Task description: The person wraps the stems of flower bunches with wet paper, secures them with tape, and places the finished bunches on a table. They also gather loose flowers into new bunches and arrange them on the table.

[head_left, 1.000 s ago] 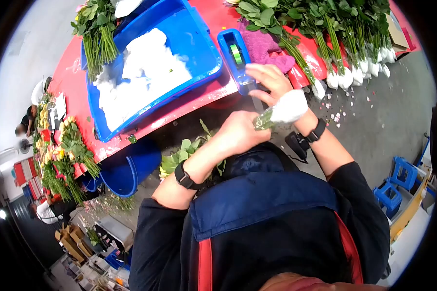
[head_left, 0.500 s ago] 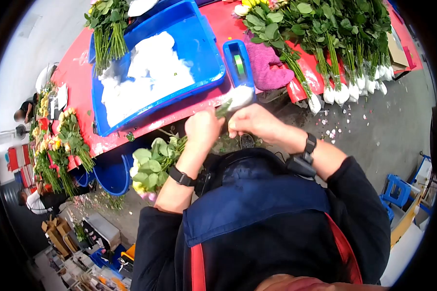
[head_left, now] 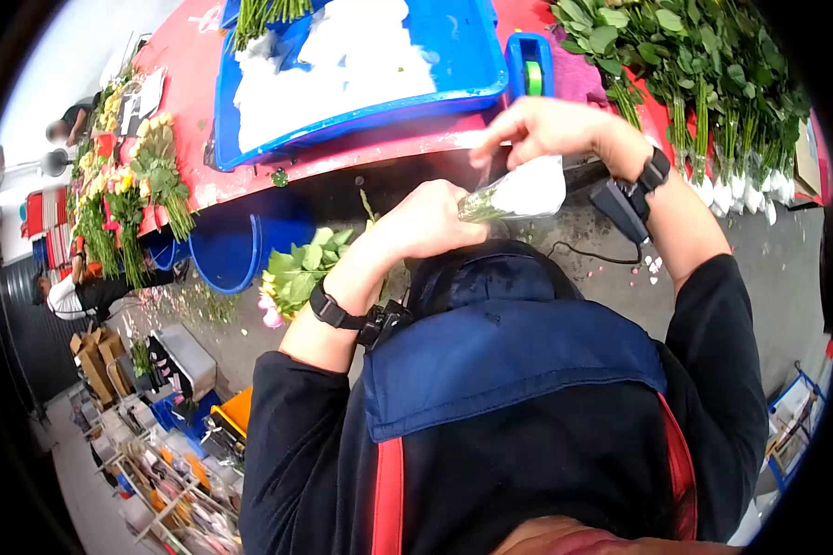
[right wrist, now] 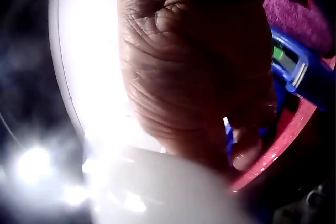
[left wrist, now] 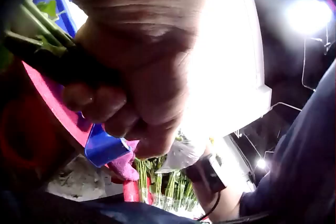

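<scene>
In the head view my left hand (head_left: 426,220) grips the stems of a flower bunch, whose leaves (head_left: 298,276) and pink blooms hang down to the left. The bunch's white stem end in clear wrap (head_left: 526,189) points right, out of the fist. The left wrist view has green stems (left wrist: 47,24) running into the curled fingers of that hand (left wrist: 142,71). Just above the wrapped end is my right hand (head_left: 553,131), fingers bent and pointing left; whether they pinch anything is unclear. Behind it stands a blue tape dispenser (head_left: 529,57) with a green roll.
A blue tray (head_left: 379,113) of white material sits on the red table (head_left: 190,102). Beyond the dispenser lies a pink cloth (head_left: 578,76). Several leafy bunches (head_left: 713,65) with wrapped ends lie at the right. A blue bucket (head_left: 227,252) stands below the table edge.
The right hand has moved up and right from beside the left fist to above the wrapped end. The wrapped end has turned from pointing up to pointing right. The view has shifted.
</scene>
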The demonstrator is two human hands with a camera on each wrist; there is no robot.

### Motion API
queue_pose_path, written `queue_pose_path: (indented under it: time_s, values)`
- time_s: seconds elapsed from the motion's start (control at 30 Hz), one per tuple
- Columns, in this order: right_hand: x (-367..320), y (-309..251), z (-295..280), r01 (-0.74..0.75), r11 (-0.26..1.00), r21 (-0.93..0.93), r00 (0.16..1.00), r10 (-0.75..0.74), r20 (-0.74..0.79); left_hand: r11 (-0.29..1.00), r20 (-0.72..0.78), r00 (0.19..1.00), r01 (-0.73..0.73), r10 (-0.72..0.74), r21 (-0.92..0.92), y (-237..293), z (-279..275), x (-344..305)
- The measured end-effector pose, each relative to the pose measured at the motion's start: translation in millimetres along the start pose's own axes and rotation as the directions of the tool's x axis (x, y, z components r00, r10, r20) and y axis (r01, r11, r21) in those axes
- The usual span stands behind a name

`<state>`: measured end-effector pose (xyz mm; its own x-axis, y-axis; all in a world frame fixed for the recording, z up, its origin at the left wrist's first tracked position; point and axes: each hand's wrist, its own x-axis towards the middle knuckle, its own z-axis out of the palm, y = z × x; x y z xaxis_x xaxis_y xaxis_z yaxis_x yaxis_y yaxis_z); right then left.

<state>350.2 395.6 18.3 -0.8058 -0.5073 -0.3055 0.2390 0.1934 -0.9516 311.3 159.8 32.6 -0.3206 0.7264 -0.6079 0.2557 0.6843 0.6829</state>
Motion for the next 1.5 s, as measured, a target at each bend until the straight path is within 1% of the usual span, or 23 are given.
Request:
queue_pose_path:
  time_s: [0.07,0.1,0.17,0.2,0.23,0.3,0.33,0.43,0.57,0.6,0.63,0.67,0.7,0.83,0.9,1.0,1.03,1.1,1.17,1.23,1.3,1.37,1.5]
  values:
    - [0.3,28.7,10.8,0.064,0.997,0.037,0.997,-0.062,-0.052,0.989,0.026,1.000,-0.011,0.015,-0.149,-6.0,-3.9,-3.4]
    - [0.8,38.2,18.7,0.101,0.984,-0.144,0.984,-0.121,-0.133,0.975,0.038,0.999,-0.015,0.024,-0.223,-9.2,-5.0,-4.6]
    - [7.8,58.2,40.1,0.396,0.830,-0.391,0.841,-0.500,-0.209,0.964,0.045,0.999,0.007,0.005,-0.266,-13.3,-1.9,-6.9]
    - [7.2,60.1,53.9,0.374,0.909,-0.183,0.835,-0.416,-0.360,0.958,0.048,0.999,0.014,-0.001,-0.285,-14.1,-0.7,-7.1]
    - [9.7,68.7,60.7,0.375,0.890,-0.257,0.802,-0.451,-0.392,0.959,-0.005,0.999,0.032,-0.035,-0.281,-9.5,-2.6,-10.1]
    - [11.9,69.1,91.3,0.331,0.941,0.067,0.726,-0.208,-0.655,0.961,-0.110,0.989,0.066,-0.099,-0.269,4.9,-10.1,-16.2]
    - [4.2,54.4,96.0,0.116,0.954,0.277,0.859,0.043,-0.509,0.976,-0.245,0.964,0.052,-0.104,-0.210,-6.4,-4.9,-7.1]
    - [-0.9,16.3,106.8,-0.031,0.967,0.254,0.839,0.163,-0.519,0.954,-0.536,0.843,0.131,0.036,0.270,-16.8,9.8,19.4]
    - [-13.7,11.5,105.2,0.172,0.817,0.550,0.858,0.149,-0.491,0.807,-0.454,0.875,0.143,0.167,0.573,3.7,8.7,29.1]
    - [-22.1,7.0,102.7,0.124,0.873,0.472,0.859,0.143,-0.491,0.746,-0.429,0.871,0.119,0.238,0.655,5.0,10.2,35.3]
    - [-30.2,5.9,106.4,0.292,0.914,0.283,0.753,-0.037,-0.657,0.710,-0.372,0.887,0.074,0.274,0.701,12.2,10.3,37.3]
    - [-39.5,6.2,98.8,0.158,0.946,-0.285,0.627,-0.319,-0.711,0.673,-0.322,0.888,0.019,0.329,0.740,20.5,11.2,37.4]
    - [-48.6,6.3,91.5,-0.077,0.669,-0.740,0.550,-0.590,-0.591,0.632,-0.273,0.885,-0.031,0.377,0.774,28.6,13.1,37.1]
    - [-59.6,15.3,85.7,-0.272,0.602,-0.750,0.770,-0.331,-0.545,0.371,0.003,0.875,-0.208,0.483,0.905,51.4,25.1,50.5]
    - [-57.3,39.3,82.7,-0.195,0.756,-0.625,0.775,-0.272,-0.571,0.351,0.116,0.898,-0.281,0.424,0.893,76.8,27.4,59.2]
    - [-59.5,58.0,74.6,-0.193,0.883,-0.427,0.548,-0.264,-0.794,-0.033,0.184,0.783,-0.205,0.594,0.978,115.6,21.5,64.2]
    - [-63.3,56.9,72.4,-0.210,0.898,-0.387,0.470,-0.254,-0.845,0.003,0.172,0.768,-0.221,0.617,0.975,126.4,19.3,67.1]
    - [-71.9,62.4,56.7,-0.081,0.972,-0.221,0.293,-0.189,-0.937,0.033,0.105,0.407,-0.316,0.907,0.948,130.9,11.2,78.0]
    - [-88.5,79.1,33.1,-0.253,0.942,-0.221,0.171,-0.182,-0.968,0.075,0.037,0.287,-0.371,0.957,0.926,140.6,1.4,70.4]
    - [-117.0,83.6,14.7,-0.234,0.962,-0.138,0.126,-0.111,-0.986,0.174,-0.005,0.390,-0.399,0.921,0.900,131.2,-9.2,56.7]
    - [-132.3,111.9,-3.4,-0.264,0.915,-0.304,-0.075,-0.334,-0.940,0.244,-0.034,0.458,-0.408,0.888,0.880,102.2,-19.1,52.4]
    - [-157.8,130.4,-12.1,-0.443,0.889,-0.117,-0.007,-0.134,-0.991,0.341,-0.073,0.553,-0.399,0.830,0.851,71.4,-28.0,45.9]
    - [-168.5,183.7,-21.5,-0.518,0.852,-0.075,0.025,-0.072,-0.997,0.494,-0.190,0.672,-0.295,0.716,0.818,20.7,-38.6,24.3]
